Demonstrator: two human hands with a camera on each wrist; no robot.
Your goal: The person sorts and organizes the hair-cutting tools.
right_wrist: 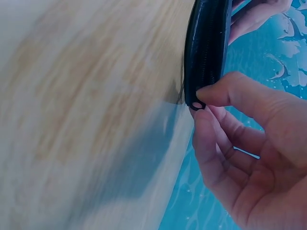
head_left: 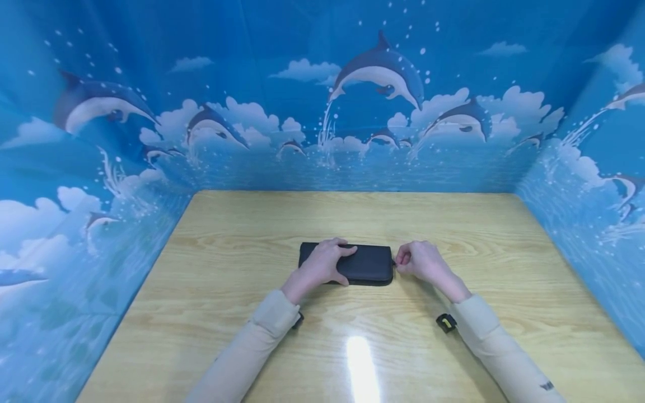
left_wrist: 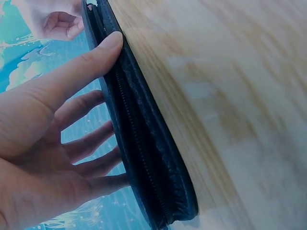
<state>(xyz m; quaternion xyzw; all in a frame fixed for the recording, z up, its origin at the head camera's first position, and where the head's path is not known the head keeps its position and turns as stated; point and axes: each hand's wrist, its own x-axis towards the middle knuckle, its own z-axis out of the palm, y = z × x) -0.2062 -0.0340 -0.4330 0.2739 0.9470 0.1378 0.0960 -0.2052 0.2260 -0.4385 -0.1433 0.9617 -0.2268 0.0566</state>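
Observation:
A long black zip wallet [head_left: 372,265] lies flat near the middle of the wooden table. My left hand [head_left: 321,263] holds its left half, fingers spread over the top and thumb on the near edge. In the left wrist view, a line of zipper teeth [left_wrist: 128,115] runs along that edge below the thumb [left_wrist: 111,44]. At the wallet's right end, my right hand [head_left: 424,261] pinches the zipper pull [right_wrist: 198,105] between thumb and forefinger. Its other fingers are curled beneath, in the right wrist view.
Wood-grain table [head_left: 242,224] surrounds the wallet. A blue dolphin-print curtain [head_left: 322,162] stands along the back and both sides. Small black wrist devices [head_left: 445,323] hang at both cuffs, and a bright reflection lies on the table's near part.

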